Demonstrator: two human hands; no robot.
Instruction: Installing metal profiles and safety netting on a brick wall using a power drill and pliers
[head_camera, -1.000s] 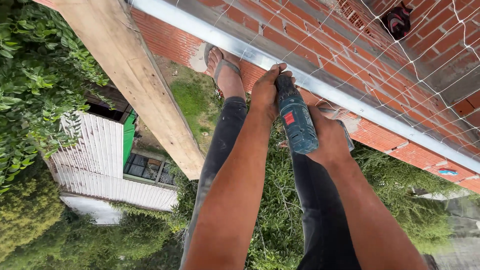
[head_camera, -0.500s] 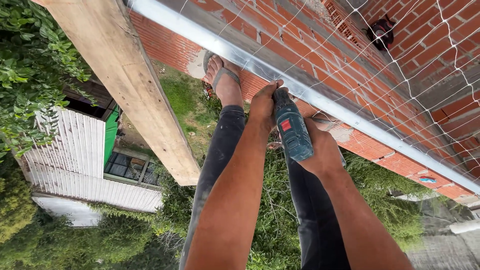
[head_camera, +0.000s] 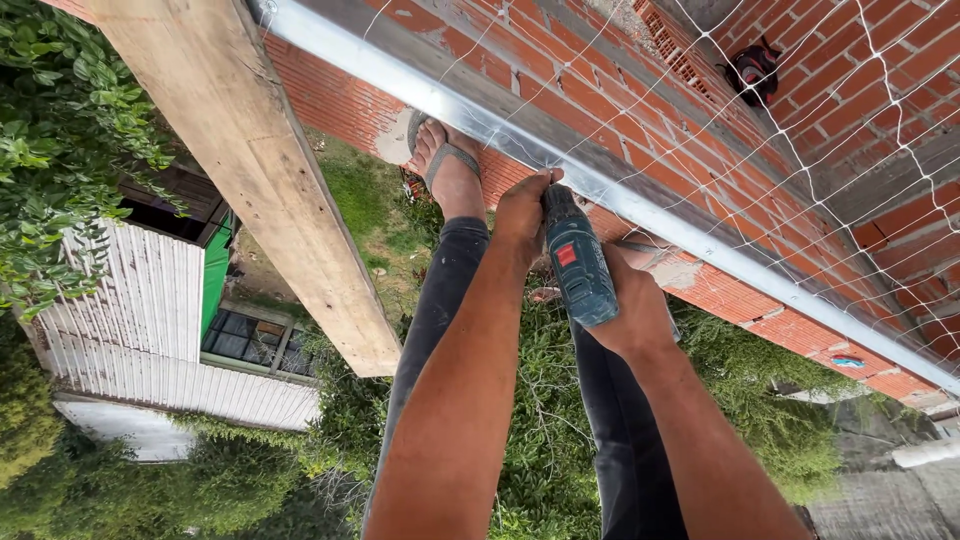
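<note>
Drill (head_camera: 578, 262) edged lower along metal rail (head_camera: 640, 205) — right hand (head_camera: 630, 310) clenched on it, left hand (head_camera: 525, 212) curled bracing the nose; keep it square.

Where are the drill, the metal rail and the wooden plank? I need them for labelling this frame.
drill (head_camera: 580, 270): head view, on the blue-green body near its red label.
metal rail (head_camera: 640, 205): head view, on the shiny face right of the hands.
wooden plank (head_camera: 260, 170): head view, on the middle of its broad pale face.

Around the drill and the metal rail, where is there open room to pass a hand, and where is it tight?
Open: the gap between the wooden plank and metal rail. Tight: at the rail, where left hand, right hand and drill bunch up.
</note>
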